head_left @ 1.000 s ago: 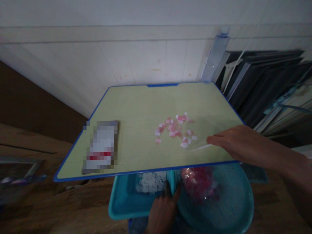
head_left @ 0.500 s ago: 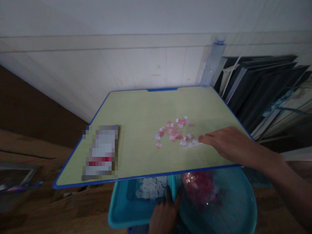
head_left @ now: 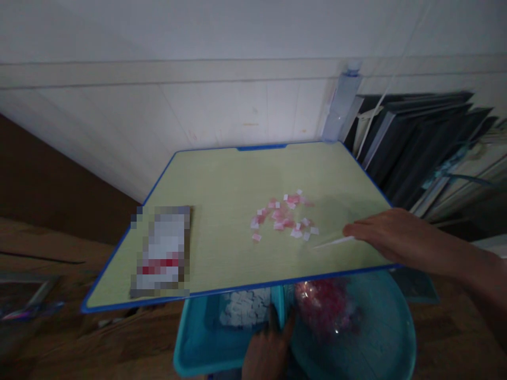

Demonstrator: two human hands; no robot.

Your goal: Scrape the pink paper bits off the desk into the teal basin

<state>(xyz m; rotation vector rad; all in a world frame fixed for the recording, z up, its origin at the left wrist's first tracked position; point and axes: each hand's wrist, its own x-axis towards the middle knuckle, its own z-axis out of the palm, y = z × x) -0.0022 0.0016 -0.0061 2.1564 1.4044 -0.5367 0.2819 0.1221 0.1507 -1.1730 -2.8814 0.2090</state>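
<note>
On the pale green board (head_left: 222, 174) with a blue edge lies a loose cluster of small pink and white squares (head_left: 281, 215). My right hand (head_left: 376, 232) is to their right, pinching a thin white pointed stick (head_left: 335, 242) whose tip points left, just above or on the board. Below the board's near edge, my left hand (head_left: 268, 345) is at the rim between two containers. Its index finger lies inside the rectangular teal tray (head_left: 198, 359) and its thumb on the other side, so the tray's rim is between them. White pieces (head_left: 245, 306) fill part of that tray.
A round teal basin (head_left: 407, 343) holds a clear bag of pink-red pieces (head_left: 327, 306). A pixelated flat item (head_left: 164, 248) lies at the board's left. A clear bottle (head_left: 341, 105) and dark folder-like panels (head_left: 420, 132) stand by the wall at the right.
My right hand has drawn back to the right from the squares, and more of the white stick shows. My left hand has stayed at the tray's rim. The view has shifted slightly.
</note>
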